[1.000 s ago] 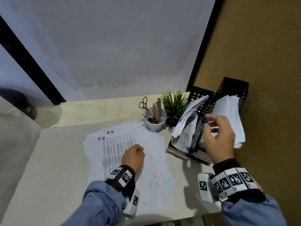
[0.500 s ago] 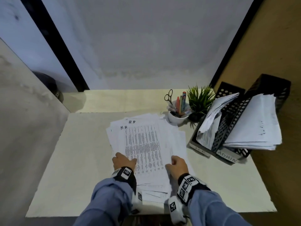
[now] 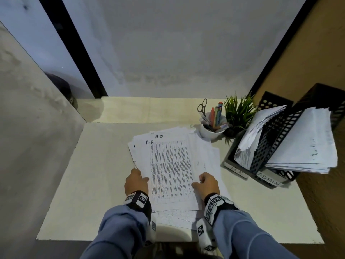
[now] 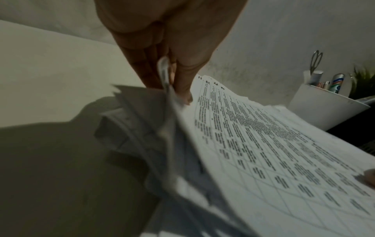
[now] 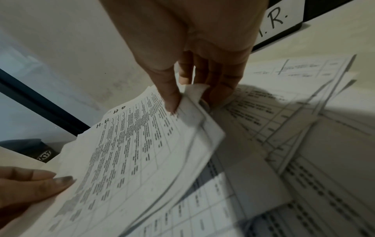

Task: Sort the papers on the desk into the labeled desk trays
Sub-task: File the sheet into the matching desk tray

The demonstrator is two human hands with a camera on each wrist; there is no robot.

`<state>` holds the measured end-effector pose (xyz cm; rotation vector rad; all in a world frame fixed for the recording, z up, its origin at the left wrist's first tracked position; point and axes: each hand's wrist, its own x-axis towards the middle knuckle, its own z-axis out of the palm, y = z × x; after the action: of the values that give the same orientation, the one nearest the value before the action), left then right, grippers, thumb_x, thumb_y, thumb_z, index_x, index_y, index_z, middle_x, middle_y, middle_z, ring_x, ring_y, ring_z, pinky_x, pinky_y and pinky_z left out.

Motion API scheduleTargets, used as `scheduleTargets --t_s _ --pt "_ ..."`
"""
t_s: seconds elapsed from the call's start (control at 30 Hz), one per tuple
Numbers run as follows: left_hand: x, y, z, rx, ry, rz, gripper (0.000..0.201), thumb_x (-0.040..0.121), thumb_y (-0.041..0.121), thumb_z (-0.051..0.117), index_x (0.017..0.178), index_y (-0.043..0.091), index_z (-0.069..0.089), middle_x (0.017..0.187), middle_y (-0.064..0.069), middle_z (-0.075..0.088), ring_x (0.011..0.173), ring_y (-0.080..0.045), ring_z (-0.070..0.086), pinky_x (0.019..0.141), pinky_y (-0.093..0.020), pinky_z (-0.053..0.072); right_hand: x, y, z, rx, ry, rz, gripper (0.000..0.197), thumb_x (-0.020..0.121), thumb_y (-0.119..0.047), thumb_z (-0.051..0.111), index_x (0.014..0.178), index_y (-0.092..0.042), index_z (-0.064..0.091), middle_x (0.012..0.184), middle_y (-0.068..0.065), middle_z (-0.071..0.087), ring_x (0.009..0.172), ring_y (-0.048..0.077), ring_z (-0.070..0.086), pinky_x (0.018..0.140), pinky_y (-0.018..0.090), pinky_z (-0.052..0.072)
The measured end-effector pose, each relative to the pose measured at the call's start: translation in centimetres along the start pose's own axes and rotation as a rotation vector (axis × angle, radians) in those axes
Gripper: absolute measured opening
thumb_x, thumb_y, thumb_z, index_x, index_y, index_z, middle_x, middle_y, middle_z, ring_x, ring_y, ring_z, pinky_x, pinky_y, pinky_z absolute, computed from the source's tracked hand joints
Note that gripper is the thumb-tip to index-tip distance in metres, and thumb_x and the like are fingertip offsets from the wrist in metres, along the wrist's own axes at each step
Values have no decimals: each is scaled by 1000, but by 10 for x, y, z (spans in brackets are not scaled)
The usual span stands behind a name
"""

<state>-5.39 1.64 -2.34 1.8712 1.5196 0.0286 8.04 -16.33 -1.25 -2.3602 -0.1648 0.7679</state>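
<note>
Left hand: the left hand [image 3: 136,182] sits at the left edge of the paper pile [image 3: 203,152] on the desk [image 3: 97,165]; in the left wrist view thumb and fingers [image 4: 142,67] pinch the lifted edges of the upper sheets.
Right hand: the right hand [image 3: 207,185] is at the pile's right edge; the right wrist view shows its thumb on top and fingers [image 5: 221,80] underneath, pinching a curled corner of the top sheet [image 3: 168,171].
Top sheet: a printed table marked "H.R" at its upper left, held between both hands and raised a little off the sheets below. The sheet under it shows "H.D".
Pile: loosely fanned in the middle of the desk, some sheets sticking out toward the person and to the right.
Trays: two black mesh desk trays stand at the desk's right edge against the brown wall [image 3: 308,53]. The HR tray [image 3: 268,102] is the nearer to the pile and holds curled papers; the ADMIN tray [image 3: 328,98] beside it holds a thicker stack. The labels' lettering is faint from the head view, though "H.R." reads plainly from the right wrist.
Other items: a white cup [image 3: 209,131] with scissors [image 3: 202,107] and pens, just beside a small green plant [image 3: 239,111], stands between pile and trays.
</note>
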Motion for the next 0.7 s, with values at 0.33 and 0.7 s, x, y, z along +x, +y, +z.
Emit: scheduleTargets --t_s 0.33,0.7 --pt "-4 -9 -4 8 59 152 29 94 4 45 120 2 59 114 -18 63 103 -34 60 85 -33 45 8 4 -1 -53 69 -93 24 85 -1 52 66 -14 47 64 2 51 54 13 44 49 18 32" --pt "16 13 12 -510 -38 -20 60 85 41 64 134 15 44 132 -2 55 119 -22 54 103 -32 39 19 26 -10 506 88 32 32 80 8 61 58 -15 64 56 1 55 54 15 46 56 21 41"
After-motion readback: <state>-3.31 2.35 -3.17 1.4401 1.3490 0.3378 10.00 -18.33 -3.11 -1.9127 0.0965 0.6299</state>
